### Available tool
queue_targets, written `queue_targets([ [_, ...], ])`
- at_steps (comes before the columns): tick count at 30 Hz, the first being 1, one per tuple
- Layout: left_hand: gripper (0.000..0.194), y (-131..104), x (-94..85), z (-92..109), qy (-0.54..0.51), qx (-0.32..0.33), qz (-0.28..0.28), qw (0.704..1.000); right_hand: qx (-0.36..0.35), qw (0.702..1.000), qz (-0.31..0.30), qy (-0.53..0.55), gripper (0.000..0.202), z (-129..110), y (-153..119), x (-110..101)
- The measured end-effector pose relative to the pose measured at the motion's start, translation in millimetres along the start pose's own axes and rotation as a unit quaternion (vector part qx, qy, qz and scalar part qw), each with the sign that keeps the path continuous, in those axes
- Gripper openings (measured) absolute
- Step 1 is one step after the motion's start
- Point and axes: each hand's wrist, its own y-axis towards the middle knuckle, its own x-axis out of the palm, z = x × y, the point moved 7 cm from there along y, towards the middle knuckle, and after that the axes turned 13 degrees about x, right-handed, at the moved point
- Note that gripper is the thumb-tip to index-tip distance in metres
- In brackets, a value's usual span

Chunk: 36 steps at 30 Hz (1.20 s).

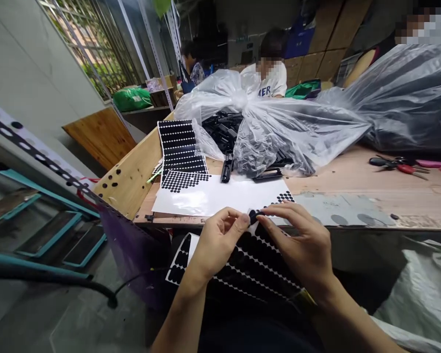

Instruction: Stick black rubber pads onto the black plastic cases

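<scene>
Pinching a small black piece [257,214] from opposite sides, the left hand [217,241] and the right hand [304,238] meet at the front edge of the workbench [327,189]. Left hand: thumb and forefinger closed at the piece, remaining fingers curled. Right hand: thumb and forefinger closed on the piece, remaining fingers extended loosely. A scrap of white backing shows just below the fingertips; which hand bears it cannot be told.

Directly below the hands, a disc sheet [257,267] carries rows of large black discs separated by narrow white gaps. Just beyond the fingertips, a white sheet [213,202] lies flat on the workbench, with small black dots grouped at its far left and near right. Beyond the left hand, a black-patterned sheet [180,142] lies at the far edge of the white sheet.

Farther ahead of both hands, a clear plastic bag [259,147] contains black parts; one black part [227,168] lies at its near side. Well to the right of the right hand are a red-handled tool [407,169] and a pink-handled tool [435,163]. Beyond the plastic bag, a person in a white shirt [280,78] is partly visible.
</scene>
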Motion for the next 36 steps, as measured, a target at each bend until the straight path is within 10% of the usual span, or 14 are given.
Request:
queue_targets([
  [21, 0.029, -1, -43.5, -16, 0.051, -0.002, 0.111, 0.993, -0.169, 0.976, -0.116, 0.069, 0.036, -42, -61, 6],
  [30, 0.03, 25, -74.0, -11, 0.019, 0.086, 0.149, 0.985, 0.184, 0.96, -0.211, -0.002, 0.064, 82, -10, 23],
  [36, 0.05, 12, -85.2, -30, 0.011, -0.005, 0.013, 1.0, 0.259, 0.939, -0.172, 0.149, 0.049, 95, 30, 7],
])
